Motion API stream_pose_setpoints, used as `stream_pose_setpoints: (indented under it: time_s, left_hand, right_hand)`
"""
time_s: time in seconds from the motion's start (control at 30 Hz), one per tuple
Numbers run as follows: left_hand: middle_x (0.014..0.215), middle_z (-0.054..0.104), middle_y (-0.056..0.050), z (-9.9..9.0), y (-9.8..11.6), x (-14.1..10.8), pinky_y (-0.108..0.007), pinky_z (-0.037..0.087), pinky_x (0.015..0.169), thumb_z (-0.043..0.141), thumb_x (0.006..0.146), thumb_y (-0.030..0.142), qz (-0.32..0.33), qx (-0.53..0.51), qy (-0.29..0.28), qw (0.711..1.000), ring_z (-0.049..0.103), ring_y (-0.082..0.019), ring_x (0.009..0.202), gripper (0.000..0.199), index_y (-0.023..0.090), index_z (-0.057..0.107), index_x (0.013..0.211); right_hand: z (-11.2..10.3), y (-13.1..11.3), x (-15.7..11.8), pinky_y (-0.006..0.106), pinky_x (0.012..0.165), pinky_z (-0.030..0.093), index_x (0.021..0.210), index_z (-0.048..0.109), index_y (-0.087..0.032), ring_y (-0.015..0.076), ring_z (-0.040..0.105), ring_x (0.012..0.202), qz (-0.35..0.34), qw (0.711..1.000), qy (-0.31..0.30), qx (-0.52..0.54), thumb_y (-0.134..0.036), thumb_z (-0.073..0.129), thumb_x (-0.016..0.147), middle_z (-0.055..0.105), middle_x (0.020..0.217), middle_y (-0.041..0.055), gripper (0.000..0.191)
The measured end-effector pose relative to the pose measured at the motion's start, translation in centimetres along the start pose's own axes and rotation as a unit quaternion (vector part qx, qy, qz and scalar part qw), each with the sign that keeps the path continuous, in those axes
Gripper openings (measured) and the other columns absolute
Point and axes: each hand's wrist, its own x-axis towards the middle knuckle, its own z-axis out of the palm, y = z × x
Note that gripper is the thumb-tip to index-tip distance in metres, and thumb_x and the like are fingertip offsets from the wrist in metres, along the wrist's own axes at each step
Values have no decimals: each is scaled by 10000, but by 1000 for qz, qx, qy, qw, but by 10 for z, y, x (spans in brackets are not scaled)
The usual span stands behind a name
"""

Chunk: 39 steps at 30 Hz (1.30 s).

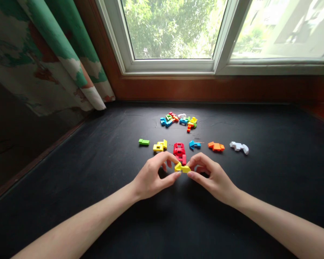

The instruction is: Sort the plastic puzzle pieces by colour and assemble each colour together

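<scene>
Between my two hands is a small yellow plastic block piece (pixel 184 168), raised in front of the red pieces. Thumb and fingers of my left hand (pixel 157 173) pinch its left end. My right hand (pixel 211 176) pinches the right end the same way. Just beyond lie joined-looking red block pieces (pixel 179 148), partly covered by the yellow piece. Yellow block pieces (pixel 160 146) lie past my left hand, with a green block piece (pixel 144 142) farther left. Past my right hand are a blue block piece (pixel 194 145), orange block pieces (pixel 216 146) and white block pieces (pixel 239 147).
A loose pile of mixed-colour block pieces (pixel 184 121) sits farther back on the black tabletop (pixel 110 216). Behind the table is a window with a white frame (pixel 170 66). A patterned curtain (pixel 78 64) hangs at the left down to the table's edge.
</scene>
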Motion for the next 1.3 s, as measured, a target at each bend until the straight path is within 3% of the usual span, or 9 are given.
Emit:
stream_pose_setpoints:
  time_s: [0.23,0.4,0.53,0.73,1.3]
  left_hand:
    - [960,678,-51,-5,-2,2,-256,527,694,713,841,254,15,15,-36,999,609,-147,771,196,149,639,988]
    - [976,688,-71,-23,-9,7,-245,540,732,714,839,212,124,71,-62,988,639,-152,804,183,147,645,995]
    - [999,704,-76,-53,-20,14,-287,533,854,685,845,185,195,203,-35,959,664,-192,937,152,172,638,989]
    - [1013,693,-72,-79,-36,16,-282,548,798,658,855,266,139,293,-62,944,675,-189,900,146,175,630,966]
    - [1106,693,-57,-84,-49,17,-322,549,870,645,853,339,72,331,-78,938,664,-217,1005,194,213,641,1001]
  right_hand:
    - [3,-2,-1,246,604,469,939,564,-211,124,548,667,-29,997,3,-65,-207,630,884,618,858,1,87]
    - [3,-4,-2,251,600,478,984,555,-211,131,561,693,-21,997,-4,-70,-213,626,882,637,926,24,125]
    - [3,-7,-2,273,663,505,1011,542,-209,144,586,748,-26,997,-1,-68,-216,580,909,645,969,40,110]
    - [1,-9,-2,271,663,503,1016,548,-201,137,575,724,-21,997,-5,-77,-213,552,922,644,964,44,95]
    - [0,-9,-4,267,658,500,1028,555,-202,130,569,712,-23,996,-21,-81,-191,558,917,649,994,49,112]
